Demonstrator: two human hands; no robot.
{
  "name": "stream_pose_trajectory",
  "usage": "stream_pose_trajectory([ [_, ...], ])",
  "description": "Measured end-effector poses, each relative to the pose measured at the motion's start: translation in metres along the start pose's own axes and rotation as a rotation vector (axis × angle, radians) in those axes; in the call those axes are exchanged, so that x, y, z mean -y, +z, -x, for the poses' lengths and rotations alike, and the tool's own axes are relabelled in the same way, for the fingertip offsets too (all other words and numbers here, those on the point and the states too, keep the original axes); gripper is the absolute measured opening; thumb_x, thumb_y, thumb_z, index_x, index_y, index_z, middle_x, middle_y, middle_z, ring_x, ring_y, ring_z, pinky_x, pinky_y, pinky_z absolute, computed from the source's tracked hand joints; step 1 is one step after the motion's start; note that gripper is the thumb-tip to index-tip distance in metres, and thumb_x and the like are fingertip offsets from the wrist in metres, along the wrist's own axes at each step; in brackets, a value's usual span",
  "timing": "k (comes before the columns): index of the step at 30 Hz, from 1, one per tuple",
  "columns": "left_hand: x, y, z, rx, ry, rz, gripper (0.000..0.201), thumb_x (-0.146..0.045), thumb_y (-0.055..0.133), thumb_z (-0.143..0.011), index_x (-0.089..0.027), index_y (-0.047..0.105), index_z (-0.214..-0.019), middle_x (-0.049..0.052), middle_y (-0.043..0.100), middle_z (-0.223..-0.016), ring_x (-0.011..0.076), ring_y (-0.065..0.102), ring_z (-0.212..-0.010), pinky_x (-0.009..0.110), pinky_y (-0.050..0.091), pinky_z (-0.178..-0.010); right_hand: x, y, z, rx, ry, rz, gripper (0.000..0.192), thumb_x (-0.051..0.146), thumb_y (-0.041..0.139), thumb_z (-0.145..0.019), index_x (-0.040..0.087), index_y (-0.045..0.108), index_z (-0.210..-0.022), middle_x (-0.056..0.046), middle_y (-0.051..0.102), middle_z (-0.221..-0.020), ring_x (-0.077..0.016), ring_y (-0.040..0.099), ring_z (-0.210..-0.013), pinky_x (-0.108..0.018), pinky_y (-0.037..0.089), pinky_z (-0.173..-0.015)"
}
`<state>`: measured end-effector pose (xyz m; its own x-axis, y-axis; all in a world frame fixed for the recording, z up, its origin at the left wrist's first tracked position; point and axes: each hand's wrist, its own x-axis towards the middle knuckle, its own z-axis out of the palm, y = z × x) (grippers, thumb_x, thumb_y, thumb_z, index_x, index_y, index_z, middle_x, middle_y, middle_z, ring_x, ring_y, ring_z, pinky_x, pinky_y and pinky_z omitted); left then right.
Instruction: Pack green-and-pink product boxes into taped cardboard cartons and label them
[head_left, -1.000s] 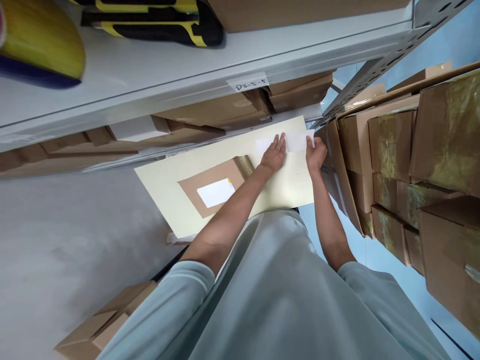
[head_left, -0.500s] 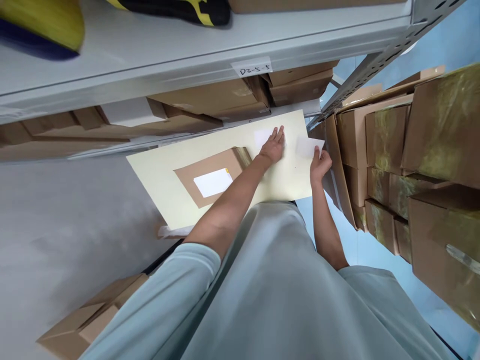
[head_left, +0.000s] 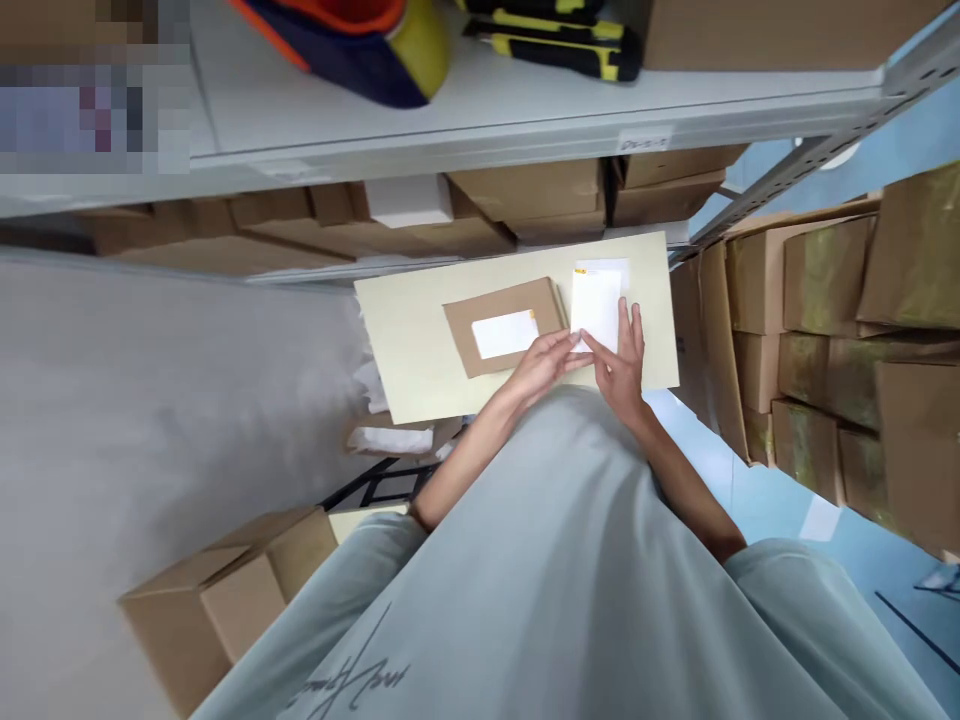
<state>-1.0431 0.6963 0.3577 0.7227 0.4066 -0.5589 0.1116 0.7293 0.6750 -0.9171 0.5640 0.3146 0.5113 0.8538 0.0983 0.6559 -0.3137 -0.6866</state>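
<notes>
Left hand [head_left: 544, 364] pinched the label [head_left: 595, 300] by its near corner; right hand [head_left: 622, 378] touched there too, two fingers outstretched, grip unclear!

white paper [head_left: 596, 300] with yellow corner, brown box [head_left: 459, 338], cream board [head_left: 412, 375], blue-grey shirt [head_left: 600, 540] with dark script

Grey metal shelf [head_left: 517, 105] | perforated post [head_left: 919, 80] | pale-blue floor [head_left: 765, 510], right | grey surface [head_left: 187, 400], left
</notes>
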Motion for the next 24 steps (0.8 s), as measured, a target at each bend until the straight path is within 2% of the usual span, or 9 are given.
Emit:
stream_pose_trajectory([
  [2, 0.003, -0.021, 0.035, -0.092, 0.008, -0.015, 0.065, -0.074, 0.098, -0.077, -0.016, 0.082, -0.102, 0.011, 0.087, -0.103, 0.0357, 0.084, -0.118, 0.051, 0.065, -0.115, 0.023, 0.005, 0.012, 0.094, 0.011, -0.104, 0.038, 0.044, 0.071, -0.111, 0.04, 0.079, -0.148, 0.002, 0.022, -0.193, -0.0387, 0.007, -0.182, -0.071, 0.027, -0.141],
  [3, 0.006, -0.033, 0.049, -0.137, 0.01, -0.033, 0.067, -0.077, 0.096, -0.076, -0.017, 0.081, -0.102, 0.01, 0.087, -0.097, 0.0355, 0.086, -0.113, 0.05, 0.067, -0.11, 0.034, 0.008, 0.016, 0.148, 0.026, -0.189, 0.041, 0.049, 0.073, -0.11, 0.039, 0.078, -0.149, 0.001, 0.021, -0.193, -0.0389, 0.008, -0.181, -0.069, 0.028, -0.142],
  [5, 0.01, -0.055, 0.07, -0.213, 0.026, -0.079, 0.073, -0.084, 0.093, -0.074, -0.017, 0.079, -0.1, 0.009, 0.086, -0.089, 0.0347, 0.088, -0.103, 0.048, 0.07, -0.1, 0.055, 0.014, 0.022, 0.275, 0.077, -0.403, 0.053, 0.061, 0.073, -0.107, 0.035, 0.076, -0.153, -0.003, 0.032, -0.19, -0.0373, 0.025, -0.178, -0.062, 0.035, -0.141],
  [8, 0.01, -0.082, 0.099, -0.287, 0.08, -0.153, 0.077, -0.09, 0.091, -0.069, -0.017, 0.078, -0.093, 0.011, 0.086, -0.085, 0.0321, 0.088, -0.088, 0.042, 0.072, -0.084, 0.087, 0.027, 0.023, 0.435, 0.19, -0.668, 0.071, 0.075, 0.076, -0.1, 0.03, 0.076, -0.155, -0.009, 0.065, -0.168, -0.0343, 0.061, -0.159, -0.053, 0.048, -0.135],
  [10, 0.006, -0.096, 0.12, -0.299, 0.126, -0.179, 0.076, -0.091, 0.089, -0.071, -0.017, 0.076, -0.085, 0.012, 0.086, -0.083, 0.0299, 0.087, -0.08, 0.039, 0.07, -0.076, 0.111, 0.036, 0.021, 0.465, 0.235, -0.736, 0.071, 0.076, 0.081, -0.095, 0.028, 0.081, -0.147, -0.009, 0.078, -0.151, -0.0339, 0.072, -0.146, -0.053, 0.053, -0.131],
  [13, -0.007, -0.115, 0.153, -0.252, 0.209, -0.172, 0.072, -0.089, 0.086, -0.077, -0.018, 0.078, -0.086, 0.013, 0.087, -0.086, 0.0286, 0.086, -0.078, 0.037, 0.069, -0.07, 0.151, 0.041, 0.016, 0.483, 0.235, -0.764, 0.061, 0.071, 0.085, -0.095, 0.029, 0.086, -0.139, -0.007, 0.083, -0.142, -0.0321, 0.076, -0.139, -0.053, 0.055, -0.13],
  [18, -0.03, -0.15, 0.204, -0.188, 0.338, -0.138, 0.057, -0.074, 0.09, -0.084, -0.02, 0.081, -0.096, 0.011, 0.089, -0.093, 0.0308, 0.088, -0.09, 0.037, 0.07, -0.07, 0.214, 0.038, 0.012, 0.567, 0.193, -0.768, 0.056, 0.068, 0.084, -0.098, 0.032, 0.084, -0.14, -0.004, 0.084, -0.14, -0.0318, 0.077, -0.137, -0.055, 0.061, -0.125],
  [24, -0.043, -0.183, 0.236, -0.18, 0.404, -0.142, 0.046, -0.062, 0.093, -0.085, -0.019, 0.076, -0.09, 0.01, 0.087, -0.089, 0.0315, 0.088, -0.092, 0.035, 0.069, -0.067, 0.264, 0.052, 0.022, 0.566, 0.16, -0.721, 0.06, 0.072, 0.083, -0.097, 0.032, 0.083, -0.142, -0.005, 0.084, -0.139, -0.0333, 0.079, -0.134, -0.059, 0.066, -0.118],
])
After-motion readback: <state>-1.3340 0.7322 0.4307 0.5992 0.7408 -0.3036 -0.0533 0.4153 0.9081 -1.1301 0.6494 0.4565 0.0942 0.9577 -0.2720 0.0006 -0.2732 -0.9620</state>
